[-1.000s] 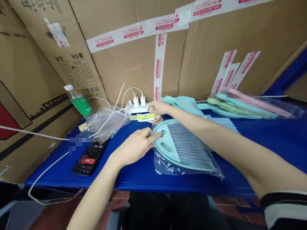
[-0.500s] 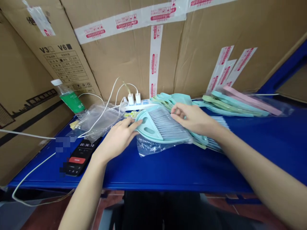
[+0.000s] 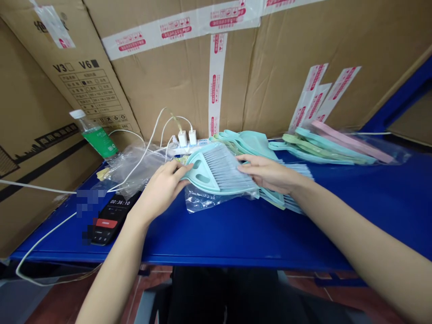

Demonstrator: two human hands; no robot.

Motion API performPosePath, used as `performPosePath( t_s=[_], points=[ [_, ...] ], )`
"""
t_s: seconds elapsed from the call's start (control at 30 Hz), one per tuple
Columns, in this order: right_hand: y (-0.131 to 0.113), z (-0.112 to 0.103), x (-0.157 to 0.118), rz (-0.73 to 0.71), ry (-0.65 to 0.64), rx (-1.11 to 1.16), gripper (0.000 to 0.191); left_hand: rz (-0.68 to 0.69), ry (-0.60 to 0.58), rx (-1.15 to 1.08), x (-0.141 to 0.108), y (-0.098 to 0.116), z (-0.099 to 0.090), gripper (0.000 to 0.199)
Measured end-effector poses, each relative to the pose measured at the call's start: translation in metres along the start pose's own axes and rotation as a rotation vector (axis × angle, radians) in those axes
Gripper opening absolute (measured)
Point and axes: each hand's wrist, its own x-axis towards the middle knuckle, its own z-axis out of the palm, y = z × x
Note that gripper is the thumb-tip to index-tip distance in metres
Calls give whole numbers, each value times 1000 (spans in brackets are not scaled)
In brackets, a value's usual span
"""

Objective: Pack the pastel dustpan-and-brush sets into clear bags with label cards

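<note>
A light teal hand brush with pale grey bristles lies against a matching dustpan, bristles pointing right. My left hand is closed round the handle end of the set. At the bristle end, my right hand grips the far right edge, thumb over the bristles and fingers partly hidden. A clear plastic bag lies under the set on the blue table. Behind and beneath my right hand are more teal dustpans and a brush with grey bristles.
Teal, green and pink dustpan pieces lie back right. Crumpled clear bags, a bottle, a phone and white cables are left. A power strip sits before tall cardboard boxes.
My right hand has come down from above the bristles and taken hold of the set's right edge. The brush and dustpan have shifted slightly left with my left hand.
</note>
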Motion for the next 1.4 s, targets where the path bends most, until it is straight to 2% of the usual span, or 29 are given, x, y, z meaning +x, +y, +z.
performPosePath(
  t_s=[0.13, 0.23, 0.33, 0.43, 0.57, 0.7, 0.87, 1.0, 1.17, 1.3, 1.4],
  points=[
    [2, -5, 2, -32, 72, 6, 29, 28, 139, 31, 0, 6, -2, 38],
    [2, -7, 2, -45, 107, 14, 33, 138, 213, -33, 1, 18, 0, 42],
    [2, -3, 2, -35, 116, 27, 33, 267, 103, -5, 4, 31, 8, 45],
    [3, 2, 2, -28, 113, 37, 31, 268, -7, 84, 7, 35, 15, 51],
    [4, -9, 4, -44, 139, 34, 28, 256, 15, 121, 7, 24, 12, 55],
    [2, -31, 4, -111, 219, 4, 23, 118, 26, 182, 5, 4, 2, 52],
    [0, -42, 4, -165, 380, -11, 23, -68, -60, 203, 5, -12, -2, 50],
    [2, -41, 5, -225, 369, -63, 21, -302, -141, 292, 1, -17, -5, 49],
    [-3, -39, 2, -201, 353, -22, 20, -550, -142, 414, -4, -25, -11, 43],
    [-7, -36, 0, -165, 362, 54, 24, -659, -156, 469, 3, -25, -15, 48],
    [-4, -37, 2, -180, 347, 46, 24, -700, -229, 460, 9, -25, -14, 45]
  ],
)
